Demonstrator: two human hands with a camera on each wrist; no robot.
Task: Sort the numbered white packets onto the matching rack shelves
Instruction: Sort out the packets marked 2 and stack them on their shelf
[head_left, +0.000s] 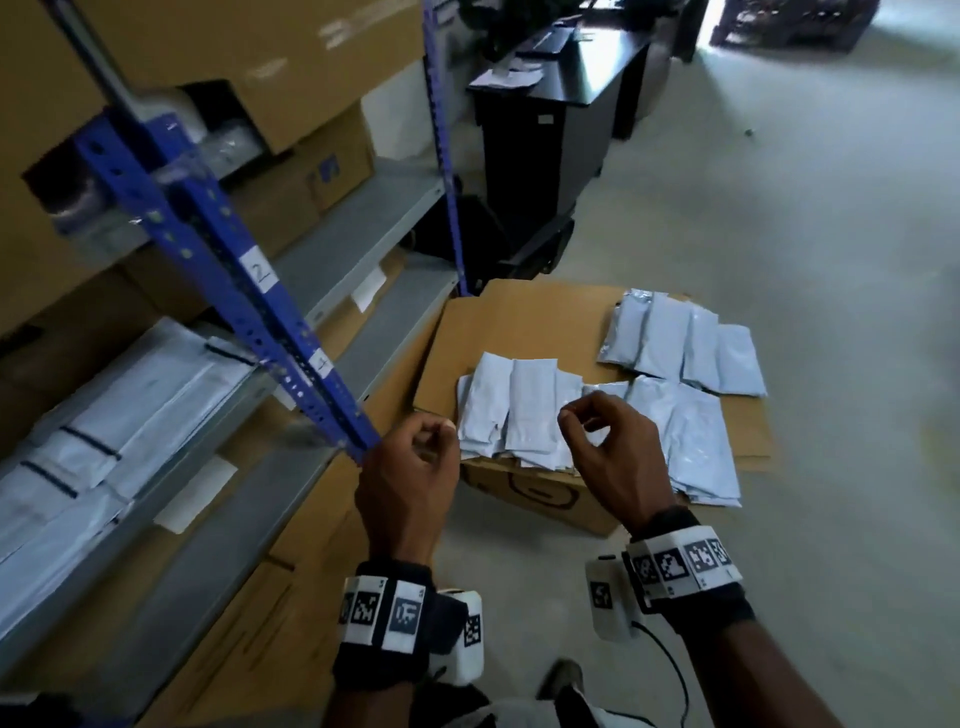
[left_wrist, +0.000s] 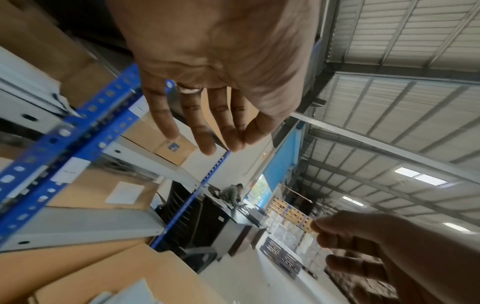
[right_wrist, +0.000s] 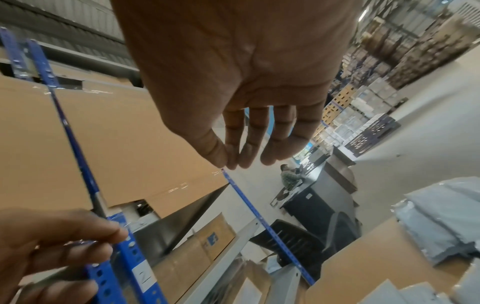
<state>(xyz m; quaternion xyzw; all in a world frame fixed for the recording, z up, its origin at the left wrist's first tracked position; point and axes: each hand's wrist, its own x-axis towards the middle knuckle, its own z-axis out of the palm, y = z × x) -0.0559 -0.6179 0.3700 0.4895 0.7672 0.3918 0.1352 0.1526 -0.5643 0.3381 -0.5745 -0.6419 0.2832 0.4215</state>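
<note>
Both empty hands (head_left: 506, 457) just above white packets (head_left: 519, 415) on cardboard.

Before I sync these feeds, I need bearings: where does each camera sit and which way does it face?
Head: worn on the head, looking down at white packets on a cardboard box; both hands and wristbands show.
Left wrist: looks past the left hand toward the blue rack post and roof.
Right wrist: looks past the right hand down the aisle.
All three show the post; each wrist view catches the other hand.
</note>
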